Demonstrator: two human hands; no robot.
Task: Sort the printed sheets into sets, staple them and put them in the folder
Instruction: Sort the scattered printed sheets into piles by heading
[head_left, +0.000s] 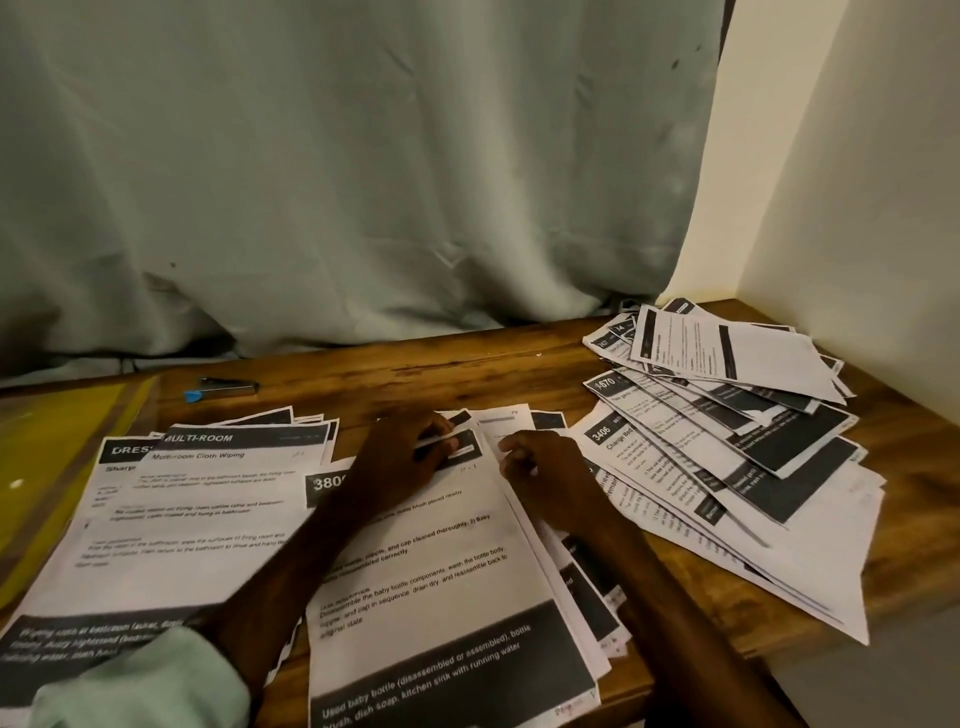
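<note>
Your wooden table (467, 364) carries printed sheets in a loose fan (727, 441) at the far right, a middle stack (441, 597) under your hands, and a left pile (182, 509) beside the yellow folder (52, 441). Your left hand (400, 457) pinches the top edge of the middle stack's upper sheet. Your right hand (545, 467) curls at that stack's right edge, whether gripping I cannot tell, and the stapler (228, 385) lies apart behind the left pile.

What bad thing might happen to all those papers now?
The fanned pile on the right hangs over the table edge, so sheets may slide off. The middle stack, where the left hand pinches a sheet, overlaps both neighbours, so pages might land in the wrong set.
</note>
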